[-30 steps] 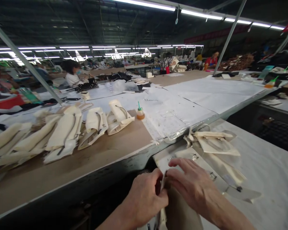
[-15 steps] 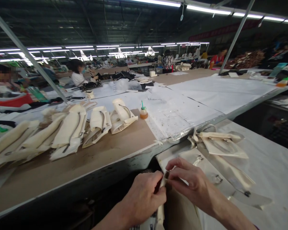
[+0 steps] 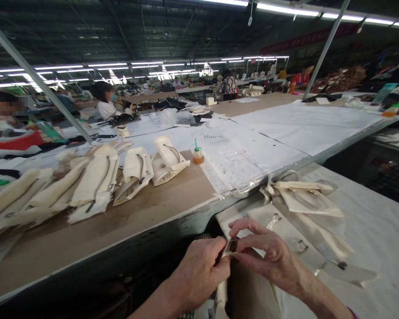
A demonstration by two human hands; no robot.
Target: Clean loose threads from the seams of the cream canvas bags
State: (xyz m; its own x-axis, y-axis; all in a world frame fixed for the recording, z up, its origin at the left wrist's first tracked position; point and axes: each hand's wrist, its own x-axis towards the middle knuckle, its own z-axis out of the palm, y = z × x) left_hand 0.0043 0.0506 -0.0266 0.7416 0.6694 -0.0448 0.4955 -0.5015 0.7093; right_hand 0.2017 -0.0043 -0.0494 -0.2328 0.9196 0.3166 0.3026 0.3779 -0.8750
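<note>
Both my hands meet low in the middle of the view over a tan and cream leather piece [image 3: 249, 292] that hangs toward me. My left hand [image 3: 201, 274] is closed, pinching the piece's top edge from the left. My right hand [image 3: 269, 257] pinches the same edge from the right, with its index finger raised above. Between the fingertips a small folded flap [image 3: 231, 247] of the piece shows. Just beyond my right hand lie cream cut parts with metal rings [image 3: 302, 197] on a white cloth.
A long worktable [image 3: 173, 199] runs across, with a row of cream bag parts [image 3: 96, 181] on brown board and a small orange glue bottle [image 3: 197, 155]. White sheets [image 3: 286, 128] cover the table's right. Other people work at far tables.
My hands have lifted the piece's top edge slightly and folded a small flap between the fingertips. The camera has shifted a little; the table's things stay in place.
</note>
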